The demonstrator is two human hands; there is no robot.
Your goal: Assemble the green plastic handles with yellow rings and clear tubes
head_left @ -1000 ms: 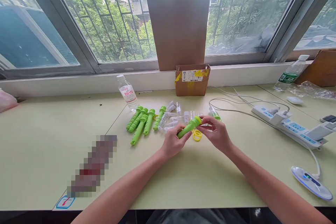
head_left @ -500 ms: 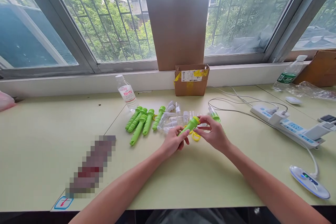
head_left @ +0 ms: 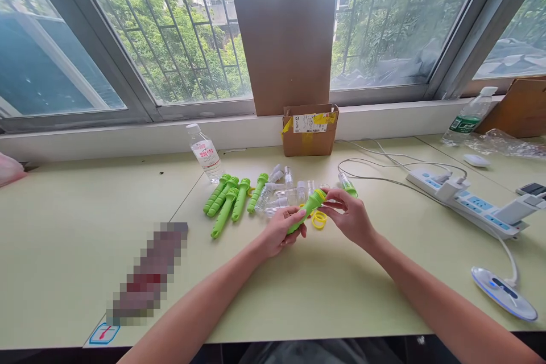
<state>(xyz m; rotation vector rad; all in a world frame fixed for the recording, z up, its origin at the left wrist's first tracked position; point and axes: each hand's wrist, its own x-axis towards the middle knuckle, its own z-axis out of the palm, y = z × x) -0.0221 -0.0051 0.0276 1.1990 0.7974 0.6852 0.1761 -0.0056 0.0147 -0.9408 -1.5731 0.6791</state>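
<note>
My left hand (head_left: 282,230) is closed around a green plastic handle (head_left: 307,211), a spiral-grooved tube tilted up to the right. A yellow ring (head_left: 320,195) sits at its upper end, and the fingertips of my right hand (head_left: 347,217) pinch there. Just below those fingers, loose yellow rings (head_left: 318,220) lie on the table. Several more green handles (head_left: 224,213) rest to the left, beside a pile of clear plastic tubes (head_left: 277,199), some with white ends. Behind my right hand lies a clear tube with a green part (head_left: 347,184).
A water bottle (head_left: 205,153) and a small cardboard box (head_left: 310,133) stand behind the parts. To the right are a power strip (head_left: 469,202) with cables, a white oval device (head_left: 504,293) and another bottle (head_left: 468,116). A blurred-out object (head_left: 149,273) lies at left.
The green handle has shifted slightly and more of its length shows in my left hand. My right fingers stay at its upper end; the loose yellow rings below are more visible.
</note>
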